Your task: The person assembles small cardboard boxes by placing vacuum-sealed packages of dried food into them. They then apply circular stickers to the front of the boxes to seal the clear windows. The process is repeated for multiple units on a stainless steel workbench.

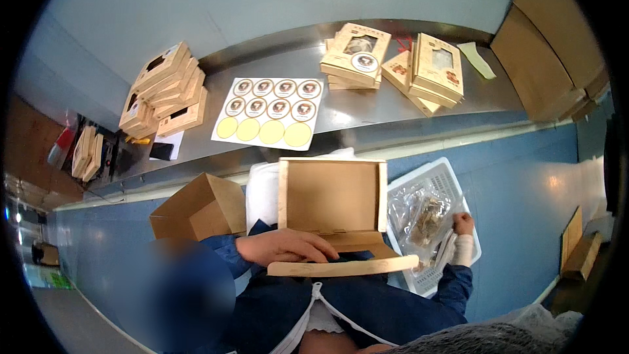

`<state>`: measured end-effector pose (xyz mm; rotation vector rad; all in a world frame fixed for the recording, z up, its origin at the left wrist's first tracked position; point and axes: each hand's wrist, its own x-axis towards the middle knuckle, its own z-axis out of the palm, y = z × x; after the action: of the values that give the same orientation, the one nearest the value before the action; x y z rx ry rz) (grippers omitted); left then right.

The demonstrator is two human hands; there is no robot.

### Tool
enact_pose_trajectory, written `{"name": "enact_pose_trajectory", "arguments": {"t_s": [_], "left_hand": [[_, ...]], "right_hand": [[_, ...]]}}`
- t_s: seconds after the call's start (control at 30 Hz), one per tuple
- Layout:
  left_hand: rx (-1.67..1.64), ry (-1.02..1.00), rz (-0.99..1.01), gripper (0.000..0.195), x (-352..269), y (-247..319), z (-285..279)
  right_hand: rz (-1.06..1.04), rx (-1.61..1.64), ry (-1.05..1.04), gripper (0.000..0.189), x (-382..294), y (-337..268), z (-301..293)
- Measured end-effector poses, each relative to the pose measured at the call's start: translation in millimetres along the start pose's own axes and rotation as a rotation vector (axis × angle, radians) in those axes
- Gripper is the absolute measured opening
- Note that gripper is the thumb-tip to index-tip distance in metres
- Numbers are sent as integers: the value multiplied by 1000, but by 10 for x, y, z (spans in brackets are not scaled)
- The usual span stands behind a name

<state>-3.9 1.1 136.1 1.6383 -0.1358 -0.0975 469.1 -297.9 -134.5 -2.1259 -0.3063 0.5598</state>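
Note:
An open cardboard box lies in front of my body, its brown inside facing up. My left hand reaches over its near part with the fingers inside, behind the raised pale front edge; the thumb is hidden. To the right, a white plastic basket holds several clear plastic bags. One clear bag shows brown dried contents. My right hand is in the basket with curled fingers at this bag's right edge. Whether the fingers grip the bag is unclear.
A metal counter carries a sheet of round stickers, stacked boxes at left, and more at right. An open carton stands left. Large cartons rise at the counter's right end.

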Motion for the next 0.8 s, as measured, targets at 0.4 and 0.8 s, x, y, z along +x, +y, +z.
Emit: {"name": "enact_pose_trajectory", "arguments": {"t_s": [0.4, 0.8], "left_hand": [[196, 747, 42, 115, 636, -496, 145], [-231, 1129, -12, 64, 315, -1035, 126]], "right_hand": [[-1139, -34, -613, 8, -1986, -3899, 939], [-1324, -187, -1011, 18, -2236, -3989, 1632]]}}
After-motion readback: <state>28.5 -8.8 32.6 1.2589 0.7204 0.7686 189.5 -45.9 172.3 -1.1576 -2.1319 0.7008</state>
